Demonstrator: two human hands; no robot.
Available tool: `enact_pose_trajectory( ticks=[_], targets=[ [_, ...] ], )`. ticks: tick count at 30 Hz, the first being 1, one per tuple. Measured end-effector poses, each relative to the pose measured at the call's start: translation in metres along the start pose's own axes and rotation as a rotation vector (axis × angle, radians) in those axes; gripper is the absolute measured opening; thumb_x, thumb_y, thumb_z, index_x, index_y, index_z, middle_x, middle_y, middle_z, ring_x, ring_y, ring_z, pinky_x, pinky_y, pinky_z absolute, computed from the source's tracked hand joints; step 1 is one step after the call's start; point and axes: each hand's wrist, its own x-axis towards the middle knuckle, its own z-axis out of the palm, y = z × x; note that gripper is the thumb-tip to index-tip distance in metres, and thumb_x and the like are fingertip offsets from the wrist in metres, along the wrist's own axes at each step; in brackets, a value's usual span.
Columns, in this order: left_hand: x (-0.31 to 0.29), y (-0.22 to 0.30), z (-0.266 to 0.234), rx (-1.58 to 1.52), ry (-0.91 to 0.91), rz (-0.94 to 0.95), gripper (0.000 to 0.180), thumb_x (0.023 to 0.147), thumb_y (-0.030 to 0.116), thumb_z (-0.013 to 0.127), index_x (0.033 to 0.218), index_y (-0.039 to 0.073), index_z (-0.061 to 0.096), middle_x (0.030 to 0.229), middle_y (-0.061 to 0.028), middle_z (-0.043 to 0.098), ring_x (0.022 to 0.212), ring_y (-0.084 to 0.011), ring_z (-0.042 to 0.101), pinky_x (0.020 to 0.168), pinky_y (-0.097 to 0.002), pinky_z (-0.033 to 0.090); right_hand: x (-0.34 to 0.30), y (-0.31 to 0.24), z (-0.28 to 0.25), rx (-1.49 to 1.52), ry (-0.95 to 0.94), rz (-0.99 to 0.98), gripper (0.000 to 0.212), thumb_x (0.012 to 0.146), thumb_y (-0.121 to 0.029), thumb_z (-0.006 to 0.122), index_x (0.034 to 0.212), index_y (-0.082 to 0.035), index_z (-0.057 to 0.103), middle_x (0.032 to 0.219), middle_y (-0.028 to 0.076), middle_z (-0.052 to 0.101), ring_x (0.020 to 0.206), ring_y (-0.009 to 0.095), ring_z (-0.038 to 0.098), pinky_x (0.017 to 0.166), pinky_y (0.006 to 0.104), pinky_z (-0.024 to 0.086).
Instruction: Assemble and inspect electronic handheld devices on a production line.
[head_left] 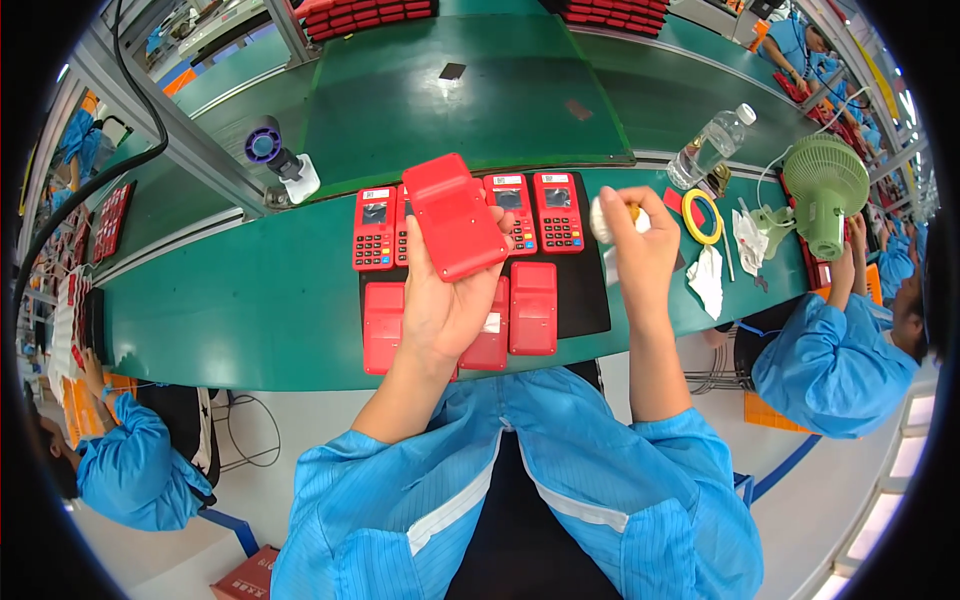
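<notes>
My left hand (pixel 440 315) is closed round a red payment terminal (pixel 455 218), held up over the bench with its plain back facing me. To its right, my right hand (pixel 645 250) pinches a small white wad (pixel 603 222), perhaps cloth or cotton, with something yellowish at the fingertips. Behind the held terminal, more red terminals with keypads and small screens, such as this keypad terminal (pixel 558 212), stand in a row on a black mat (pixel 585 312). Nearer to me several terminals lie back side up, among them this face-down terminal (pixel 533 310); my left hand and wrist partly hide them.
On the right are a water bottle (pixel 712 145), a yellow tape roll (pixel 702 216), crumpled tissue (pixel 706 282) and a green fan (pixel 825 185). A small purple-and-black fan (pixel 280 160) stands at the left. Stacked red terminals (pixel 365 15) lie at the back. Co-workers in blue sit on both sides.
</notes>
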Motion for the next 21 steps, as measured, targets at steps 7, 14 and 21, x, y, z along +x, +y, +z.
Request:
enact_pose_trajectory(
  ticks=[7, 14, 21],
  targets=[
    [0.006, -0.011, -0.008, -0.009, 0.055, -0.029, 0.067, 0.107, 0.058, 0.029, 0.137, 0.002, 0.05, 0.127, -0.0185, 0.06, 0.126, -0.0302, 0.054, 0.107, -0.0424, 0.046, -0.037, -0.009, 0.015, -0.016, -0.122, -0.084, 0.011, 0.086, -0.01, 0.078, 0.087, -0.003, 0.069, 0.081, 0.004, 0.067, 0.073, 0.01, 0.063, 0.067, 0.0255, 0.05],
    [0.0, -0.024, -0.004, 0.191, 0.032, 0.013, 0.064, 0.107, 0.055, 0.03, 0.136, 0.002, 0.05, 0.127, -0.0169, 0.06, 0.12, -0.0293, 0.057, 0.107, -0.0425, 0.047, -0.057, -0.016, 0.055, -0.247, -0.166, -0.757, 0.016, 0.073, -0.003, 0.082, 0.083, -0.004, 0.069, 0.076, 0.009, 0.065, 0.065, 0.024, 0.064, 0.058, 0.0325, 0.052],
    [0.004, -0.028, -0.01, 0.123, 0.013, 0.004, 0.064, 0.108, 0.054, 0.03, 0.138, 0.001, 0.048, 0.124, -0.0161, 0.061, 0.117, -0.0289, 0.058, 0.105, -0.0409, 0.048, -0.028, 0.014, 0.006, -0.371, 0.033, -0.556, 0.013, 0.081, -0.005, 0.079, 0.082, -0.002, 0.066, 0.076, 0.011, 0.065, 0.064, 0.023, 0.063, 0.058, 0.0333, 0.049]
  ],
)
